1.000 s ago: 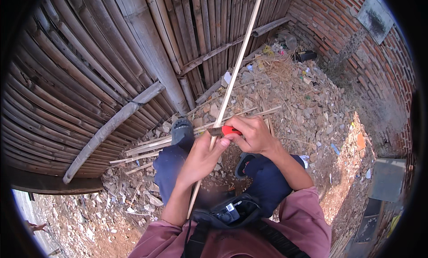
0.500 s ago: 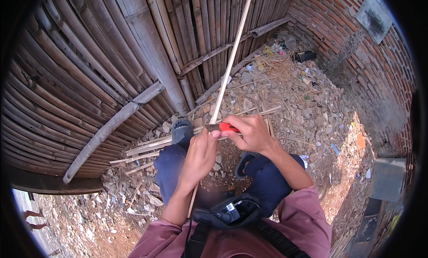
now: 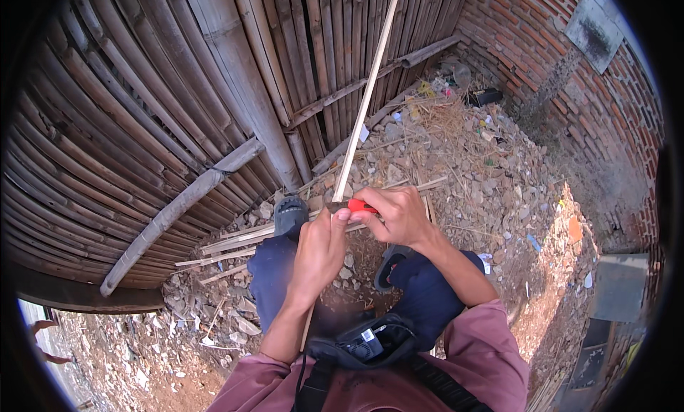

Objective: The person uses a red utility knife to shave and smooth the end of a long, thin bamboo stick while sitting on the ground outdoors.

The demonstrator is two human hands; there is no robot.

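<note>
the main risk sits where the knife [image 3: 364, 206] crosses the strip [image 3: 363, 120]: its blade [image 3: 333, 207] lies right by the left thumb [image 3: 342, 215], so a sudden slip along the wood could nick that hand. a hard spot or a change in the grain might cause such a jump, or might make the edge dig in too deep and split the strip off line. the strip is long and thin, slanting up past the top edge of the view in front of the bamboo wall [image 3: 142, 106], and its far end could wobble or knock the wall and twist the piece under the blade. its lower part runs beneath the left wrist and down between the legs near the pouch [image 3: 367, 341], so a pull that carried too far toward the body would be unsafe.

as for the fingers, those of the left hand [image 3: 322, 252] look closed round the strip, though their undersides are hidden, with the thumb along the top near the knife. those of the right hand [image 3: 400, 216] are curled tightly about the red handle, leaving no visible gap. more strips [image 3: 231, 248] lie on the rubble beside the left shoe [image 3: 291, 214].
</note>
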